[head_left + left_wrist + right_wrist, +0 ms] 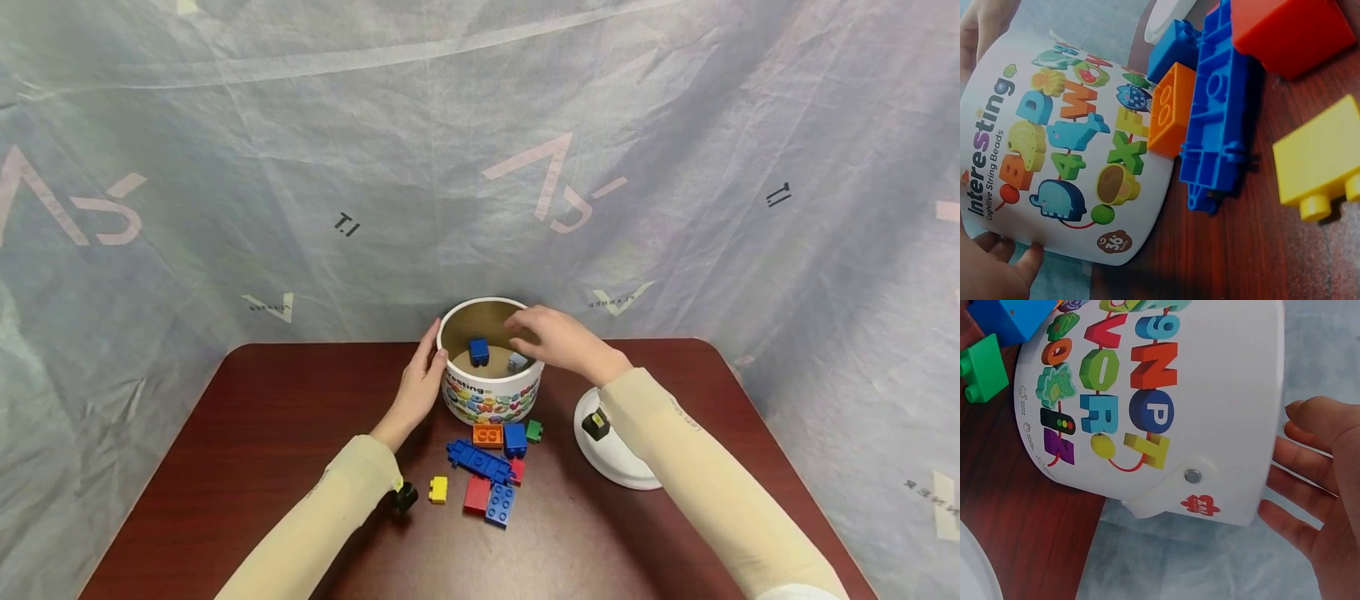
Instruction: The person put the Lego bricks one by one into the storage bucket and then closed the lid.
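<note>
A white bucket [491, 396] with printed letters and animals stands at the table's back edge, its top uncovered. My left hand [415, 383] holds the bucket's left side, thumb near the front rim and fingers along the outer wall. Over the right rim, my right hand [562, 340] reaches with loosely bent fingers; nothing shows between them in the right wrist view. Inside the bucket lie a blue brick [479, 352] and a pale block [517, 362]. In front sit an orange brick [487, 436], a long blue piece [480, 462] and a yellow brick [1319, 156].
Close by are another blue brick [515, 440], a green brick [534, 431], a red brick [477, 495] and a studded blue brick [500, 505]. A round white lid [611, 462] lies on the table under the right forearm. Grey cloth [420, 167] hangs behind the table.
</note>
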Action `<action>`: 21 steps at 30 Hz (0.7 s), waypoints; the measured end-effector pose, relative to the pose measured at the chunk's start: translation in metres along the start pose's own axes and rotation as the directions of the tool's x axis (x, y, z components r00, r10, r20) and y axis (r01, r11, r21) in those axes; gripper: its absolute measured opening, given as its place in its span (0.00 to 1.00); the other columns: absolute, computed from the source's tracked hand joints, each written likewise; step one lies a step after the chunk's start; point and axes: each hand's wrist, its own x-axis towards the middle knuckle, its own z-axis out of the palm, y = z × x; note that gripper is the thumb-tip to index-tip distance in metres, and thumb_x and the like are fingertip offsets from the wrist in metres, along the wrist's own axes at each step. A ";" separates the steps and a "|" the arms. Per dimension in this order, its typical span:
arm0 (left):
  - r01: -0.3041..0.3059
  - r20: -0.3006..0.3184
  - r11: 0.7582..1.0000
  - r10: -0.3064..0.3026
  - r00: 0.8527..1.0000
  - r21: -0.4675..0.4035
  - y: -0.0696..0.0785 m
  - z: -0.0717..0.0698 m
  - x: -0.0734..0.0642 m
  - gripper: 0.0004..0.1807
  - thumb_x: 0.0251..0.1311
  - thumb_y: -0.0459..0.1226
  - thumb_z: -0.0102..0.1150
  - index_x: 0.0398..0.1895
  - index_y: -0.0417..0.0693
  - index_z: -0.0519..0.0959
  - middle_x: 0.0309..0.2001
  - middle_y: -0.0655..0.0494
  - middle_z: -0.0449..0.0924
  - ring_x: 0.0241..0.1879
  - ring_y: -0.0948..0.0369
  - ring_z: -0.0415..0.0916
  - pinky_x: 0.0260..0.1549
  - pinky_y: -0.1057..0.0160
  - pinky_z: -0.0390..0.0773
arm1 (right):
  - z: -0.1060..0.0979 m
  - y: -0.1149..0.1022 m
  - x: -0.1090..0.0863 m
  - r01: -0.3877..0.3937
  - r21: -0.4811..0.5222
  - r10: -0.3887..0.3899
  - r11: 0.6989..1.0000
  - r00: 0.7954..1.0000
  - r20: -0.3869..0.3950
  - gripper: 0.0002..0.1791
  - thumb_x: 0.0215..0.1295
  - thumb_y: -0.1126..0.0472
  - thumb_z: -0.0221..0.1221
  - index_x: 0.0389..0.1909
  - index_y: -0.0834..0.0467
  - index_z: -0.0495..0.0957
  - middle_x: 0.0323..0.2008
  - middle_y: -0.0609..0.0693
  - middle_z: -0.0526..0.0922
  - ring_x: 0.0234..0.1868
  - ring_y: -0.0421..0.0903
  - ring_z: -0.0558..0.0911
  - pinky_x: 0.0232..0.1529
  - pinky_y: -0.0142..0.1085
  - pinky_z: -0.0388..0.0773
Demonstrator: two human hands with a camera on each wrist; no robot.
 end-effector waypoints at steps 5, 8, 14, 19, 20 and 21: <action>0.018 -0.015 1.000 -0.018 1.000 0.018 0.002 0.001 0.000 0.30 0.82 0.40 0.45 0.83 0.59 0.59 0.81 0.52 0.58 0.79 0.49 0.56 0.75 0.41 0.58 | -0.006 -0.006 -0.016 0.035 -0.002 -0.036 0.999 0.999 -0.031 0.15 0.74 0.60 0.63 0.57 0.60 0.83 0.53 0.55 0.86 0.56 0.54 0.82 0.56 0.51 0.80; 0.017 -0.016 1.000 -0.016 1.000 0.024 0.002 0.002 0.000 0.29 0.83 0.41 0.43 0.83 0.59 0.58 0.81 0.52 0.58 0.79 0.49 0.57 0.75 0.41 0.59 | -0.007 -0.007 -0.025 0.061 -0.010 -0.061 0.998 0.997 -0.052 0.15 0.74 0.60 0.63 0.57 0.60 0.83 0.52 0.54 0.86 0.50 0.52 0.83 0.50 0.48 0.83; -0.007 -0.002 1.000 0.007 1.000 0.025 -0.002 -0.001 0.001 0.30 0.83 0.45 0.45 0.83 0.57 0.58 0.81 0.51 0.57 0.79 0.48 0.57 0.75 0.41 0.59 | -0.002 -0.009 -0.043 0.090 0.019 -0.088 0.996 0.993 -0.081 0.15 0.73 0.60 0.64 0.56 0.60 0.83 0.52 0.55 0.86 0.47 0.50 0.83 0.48 0.44 0.84; -0.008 0.019 1.000 0.008 1.000 0.014 -0.004 -0.002 0.001 0.30 0.83 0.47 0.46 0.84 0.59 0.58 0.81 0.54 0.57 0.79 0.51 0.55 0.75 0.42 0.59 | 0.005 -0.013 -0.058 0.099 0.016 -0.097 0.995 0.990 -0.102 0.15 0.73 0.59 0.65 0.55 0.59 0.83 0.51 0.53 0.86 0.50 0.49 0.83 0.50 0.45 0.84; -0.008 0.020 1.000 0.007 1.000 0.012 -0.004 -0.003 0.001 0.30 0.82 0.47 0.46 0.84 0.59 0.58 0.81 0.54 0.57 0.79 0.51 0.55 0.75 0.42 0.59 | 0.007 -0.013 -0.061 0.111 0.006 -0.109 0.994 0.988 -0.113 0.14 0.72 0.59 0.65 0.55 0.59 0.84 0.51 0.52 0.86 0.50 0.49 0.83 0.50 0.45 0.84; -0.004 0.022 1.000 0.004 1.000 0.012 -0.004 -0.003 0.001 0.30 0.82 0.47 0.46 0.84 0.60 0.58 0.81 0.55 0.57 0.79 0.52 0.55 0.75 0.43 0.59 | 0.008 -0.014 -0.064 0.126 -0.006 -0.126 0.992 0.984 -0.124 0.14 0.71 0.60 0.66 0.54 0.59 0.84 0.50 0.51 0.86 0.50 0.48 0.83 0.50 0.45 0.84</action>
